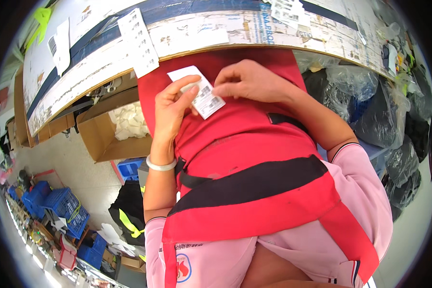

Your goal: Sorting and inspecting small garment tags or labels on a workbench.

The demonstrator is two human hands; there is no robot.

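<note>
My left hand [176, 102] holds a small white sheet of printed labels [207, 98], pinched between thumb and fingers above the red apron [235, 129]. The sheet is tilted, with its lower end pointing toward my body. Just to its right, my right hand [245, 82] is closed, its thumb and fingertips drawn together by the sheet's edge. Whatever may be between those fingertips is hidden. A longer strip of labels [138, 42] hangs over the near edge of the table [187, 47], up and left of my hands.
More label sheets [289, 13] lie at the back of the table. Below its left side, an open cardboard box [98, 139] contains crumpled pale pieces [129, 121]. Clear and dark plastic bags [377, 113] crowd the right. Blue crates [67, 211] stand on the floor at left.
</note>
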